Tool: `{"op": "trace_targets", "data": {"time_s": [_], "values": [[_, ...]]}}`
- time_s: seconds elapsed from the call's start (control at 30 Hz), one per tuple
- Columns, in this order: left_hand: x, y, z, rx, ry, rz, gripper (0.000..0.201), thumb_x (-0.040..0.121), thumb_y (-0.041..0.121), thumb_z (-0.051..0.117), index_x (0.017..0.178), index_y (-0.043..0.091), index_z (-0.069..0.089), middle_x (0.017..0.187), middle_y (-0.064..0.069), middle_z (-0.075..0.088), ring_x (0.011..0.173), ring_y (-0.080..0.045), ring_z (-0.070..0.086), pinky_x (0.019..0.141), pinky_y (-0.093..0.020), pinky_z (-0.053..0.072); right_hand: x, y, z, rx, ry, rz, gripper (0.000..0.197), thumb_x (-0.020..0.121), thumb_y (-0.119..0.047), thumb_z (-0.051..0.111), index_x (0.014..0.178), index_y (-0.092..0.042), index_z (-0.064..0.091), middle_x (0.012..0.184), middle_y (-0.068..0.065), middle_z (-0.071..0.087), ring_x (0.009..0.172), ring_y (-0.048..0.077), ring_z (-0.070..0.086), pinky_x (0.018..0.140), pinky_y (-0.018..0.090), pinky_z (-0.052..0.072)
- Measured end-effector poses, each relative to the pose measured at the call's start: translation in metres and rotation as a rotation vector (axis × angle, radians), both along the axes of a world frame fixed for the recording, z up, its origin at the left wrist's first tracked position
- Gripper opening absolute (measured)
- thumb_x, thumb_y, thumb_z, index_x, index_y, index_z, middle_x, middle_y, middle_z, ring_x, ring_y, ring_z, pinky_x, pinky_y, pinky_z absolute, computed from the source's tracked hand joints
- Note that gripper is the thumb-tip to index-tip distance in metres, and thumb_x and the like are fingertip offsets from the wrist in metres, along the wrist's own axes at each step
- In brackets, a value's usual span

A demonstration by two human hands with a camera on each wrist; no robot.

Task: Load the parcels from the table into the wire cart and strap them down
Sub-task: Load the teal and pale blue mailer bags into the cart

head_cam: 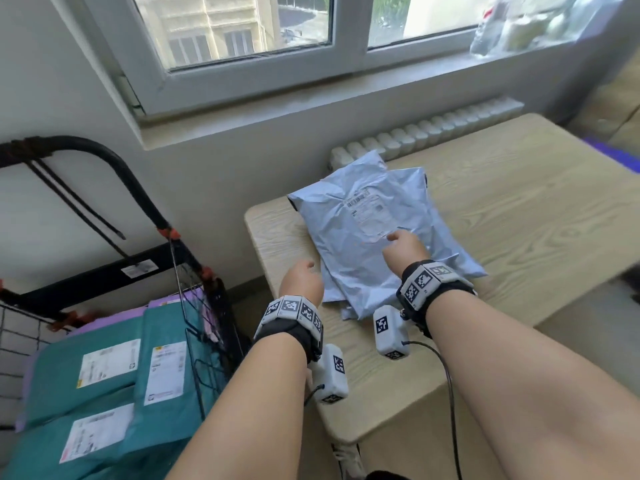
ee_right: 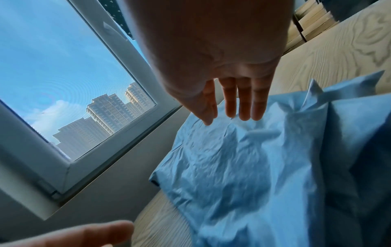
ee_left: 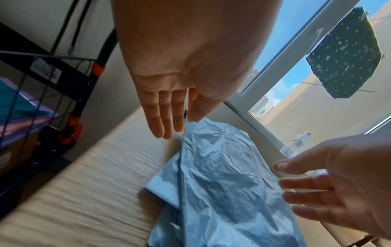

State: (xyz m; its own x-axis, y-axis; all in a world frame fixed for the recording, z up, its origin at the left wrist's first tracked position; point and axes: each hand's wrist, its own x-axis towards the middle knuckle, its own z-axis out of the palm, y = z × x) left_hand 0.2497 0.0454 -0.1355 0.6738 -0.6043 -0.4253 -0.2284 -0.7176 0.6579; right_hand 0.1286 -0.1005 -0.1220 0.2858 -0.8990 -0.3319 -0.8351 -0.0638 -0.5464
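A stack of light blue plastic mailer parcels (head_cam: 349,251) (ee_left: 222,183) (ee_right: 243,175) lies on the pale wooden table (head_cam: 519,209). The top one bears a white label. My left hand (head_cam: 300,277) (ee_left: 167,117) is at the stack's left edge, fingers straight, holding nothing. My right hand (head_cam: 405,249) (ee_right: 232,107) hovers over the top parcel near the label, fingers straight and slightly spread. I cannot tell whether either hand touches the plastic. The black wire cart (head_cam: 194,323) stands left of the table and holds teal parcels (head_cam: 104,368) on purple ones.
Black straps (head_cam: 79,202) hang from the cart's handle (head_cam: 114,161). A window and a radiator (head_cam: 433,129) run behind the table. Bottles (head_cam: 519,26) stand on the sill at the right. The table's right half is bare wood.
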Motion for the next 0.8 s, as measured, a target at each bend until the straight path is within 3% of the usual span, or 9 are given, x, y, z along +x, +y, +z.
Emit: {"op": "trace_targets", "data": {"time_s": [0.1,0.2,0.27,0.37,0.47,0.67,0.73,0.8], "values": [[-0.013,-0.030,-0.012,0.004,0.021,-0.003,0.043,0.095,0.011,0.038,0.137,0.014,0.048,0.135,-0.012,0.054,0.119,-0.031,0.053,0.093,-0.032,0.041,-0.014,-0.038,-0.001,-0.014,0.022,0.015,0.047,0.090,-0.011,0.047,0.137,-0.018,0.049,0.135,0.011,0.054,0.114,0.029,0.057,0.093,0.034,0.048],[-0.018,-0.055,-0.026,0.022,0.083,-0.001,0.054,0.093,0.007,0.040,0.146,0.018,0.036,0.138,-0.012,0.051,0.119,-0.031,0.053,0.092,-0.031,0.042,-0.022,-0.070,-0.002,-0.001,0.050,0.037,0.053,0.089,-0.013,0.047,0.141,-0.021,0.043,0.136,0.012,0.051,0.108,0.029,0.060,0.078,0.031,0.047],[-0.018,-0.069,-0.036,0.032,0.124,0.032,0.054,0.092,0.006,0.040,0.145,0.018,0.035,0.135,-0.014,0.052,0.116,-0.033,0.054,0.095,-0.034,0.044,-0.024,-0.089,-0.007,0.004,0.075,0.044,0.057,0.088,-0.014,0.049,0.143,-0.023,0.039,0.136,0.013,0.050,0.106,0.029,0.060,0.073,0.030,0.044],[-0.017,-0.082,-0.053,0.055,0.160,0.083,0.053,0.088,0.009,0.042,0.140,0.019,0.037,0.126,-0.016,0.056,0.107,-0.035,0.058,0.094,-0.041,0.049,-0.023,-0.108,-0.018,0.027,0.109,0.057,0.061,0.086,-0.013,0.049,0.145,-0.022,0.036,0.135,0.013,0.050,0.106,0.030,0.059,0.075,0.031,0.047],[-0.015,-0.089,-0.068,0.085,0.180,0.132,0.053,0.086,0.010,0.045,0.139,0.014,0.038,0.123,-0.016,0.058,0.105,-0.035,0.058,0.089,-0.038,0.048,-0.017,-0.117,-0.029,0.044,0.158,0.072,0.059,0.086,-0.016,0.051,0.143,-0.020,0.036,0.135,0.014,0.049,0.114,0.031,0.055,0.087,0.035,0.048],[-0.011,-0.092,-0.075,0.053,0.170,0.180,0.037,0.083,0.016,0.056,0.120,0.011,0.055,0.114,-0.014,0.064,0.105,-0.034,0.061,0.089,-0.035,0.050,-0.006,-0.118,-0.046,0.029,0.222,0.016,0.058,0.082,-0.025,0.056,0.136,-0.011,0.039,0.133,0.015,0.050,0.122,0.036,0.047,0.097,0.040,0.043],[-0.011,-0.091,-0.075,0.059,0.120,0.172,0.026,0.084,0.021,0.054,0.107,0.011,0.060,0.103,-0.014,0.067,0.097,-0.034,0.063,0.083,-0.034,0.050,-0.006,-0.116,-0.049,0.041,0.235,-0.006,0.055,0.080,-0.026,0.057,0.131,-0.009,0.044,0.128,0.016,0.053,0.118,0.036,0.050,0.092,0.039,0.045],[-0.009,-0.090,-0.075,0.043,0.065,0.171,0.017,0.089,0.023,0.049,0.086,0.012,0.061,0.091,-0.016,0.068,0.088,-0.034,0.065,0.075,-0.033,0.050,-0.006,-0.115,-0.049,0.085,0.229,0.001,0.037,0.077,-0.023,0.053,0.112,-0.008,0.054,0.113,0.017,0.059,0.105,0.034,0.056,0.077,0.035,0.046]]}}
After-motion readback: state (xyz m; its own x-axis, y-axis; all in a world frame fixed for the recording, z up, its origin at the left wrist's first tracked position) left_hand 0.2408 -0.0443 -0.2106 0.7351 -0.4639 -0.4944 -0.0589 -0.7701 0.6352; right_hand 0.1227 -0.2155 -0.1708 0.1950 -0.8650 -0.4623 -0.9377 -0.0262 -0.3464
